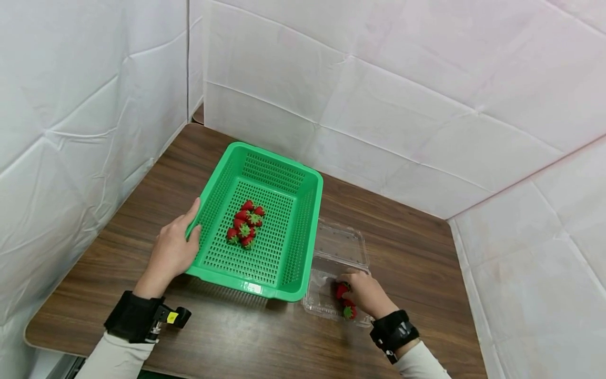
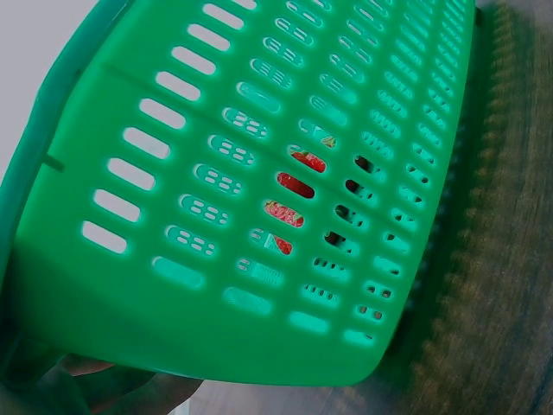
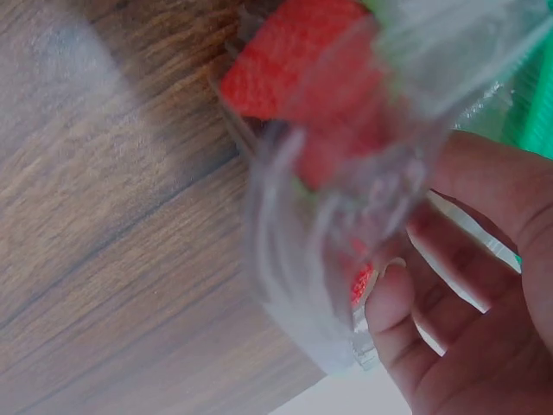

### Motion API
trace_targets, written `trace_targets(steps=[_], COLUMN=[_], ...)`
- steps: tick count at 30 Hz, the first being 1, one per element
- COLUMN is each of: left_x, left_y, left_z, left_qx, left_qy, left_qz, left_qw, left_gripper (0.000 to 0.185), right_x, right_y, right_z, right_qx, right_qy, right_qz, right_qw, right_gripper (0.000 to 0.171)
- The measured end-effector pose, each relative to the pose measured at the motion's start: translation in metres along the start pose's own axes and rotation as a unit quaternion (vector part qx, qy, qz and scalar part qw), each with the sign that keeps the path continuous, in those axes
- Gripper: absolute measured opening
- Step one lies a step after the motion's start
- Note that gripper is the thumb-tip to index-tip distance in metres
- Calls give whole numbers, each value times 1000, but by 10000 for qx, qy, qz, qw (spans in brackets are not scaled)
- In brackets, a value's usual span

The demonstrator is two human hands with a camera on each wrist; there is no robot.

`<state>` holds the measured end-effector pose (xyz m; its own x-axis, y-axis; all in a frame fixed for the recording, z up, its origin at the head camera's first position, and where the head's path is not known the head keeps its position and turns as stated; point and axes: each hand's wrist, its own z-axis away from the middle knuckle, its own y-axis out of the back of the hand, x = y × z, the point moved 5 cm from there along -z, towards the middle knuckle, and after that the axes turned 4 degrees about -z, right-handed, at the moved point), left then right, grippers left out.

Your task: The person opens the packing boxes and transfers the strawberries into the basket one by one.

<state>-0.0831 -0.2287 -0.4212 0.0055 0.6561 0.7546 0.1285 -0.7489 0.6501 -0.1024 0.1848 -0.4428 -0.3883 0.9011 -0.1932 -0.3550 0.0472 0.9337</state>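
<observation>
My left hand (image 1: 175, 247) grips the left rim of a green perforated basket (image 1: 310, 221), thumb over the edge; in the left wrist view its fingers lie under the basket's side. Several strawberries (image 1: 243, 223) sit in a cluster on the basket floor, red through the slots of the basket wall (image 2: 259, 354). My right hand (image 1: 366, 292) reaches into an open clear plastic box (image 1: 317, 297), right beside a few strawberries (image 1: 349, 312). In the right wrist view its loosely bent fingers (image 3: 393, 298) come close to a strawberry (image 3: 361, 284), partly hidden by the box wall.
The raised clear lid (image 1: 341, 242) is behind the box, close to the basket's right side. Everything stands on a dark wood-grain table (image 1: 412, 247). White sheeted walls (image 1: 379, 105) enclose its back and sides.
</observation>
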Motion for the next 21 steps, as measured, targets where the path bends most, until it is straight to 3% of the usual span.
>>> trace_targets(steps=[9,21], left_x=[1,0], left_y=[0,0], left_z=[0,0], left_qx=[-21,-2], left_qy=[10,-29], left_qz=[-24,38], left_qw=[10000,10000], left_gripper=[62,62], right_x=[-3,-12], right_y=[-1,10], right_z=[2,1], right_qx=[-70,174], right_qy=[128,217], right_qz=[-86,-256], right_qw=[9999,9993], right_gripper=[26,30])
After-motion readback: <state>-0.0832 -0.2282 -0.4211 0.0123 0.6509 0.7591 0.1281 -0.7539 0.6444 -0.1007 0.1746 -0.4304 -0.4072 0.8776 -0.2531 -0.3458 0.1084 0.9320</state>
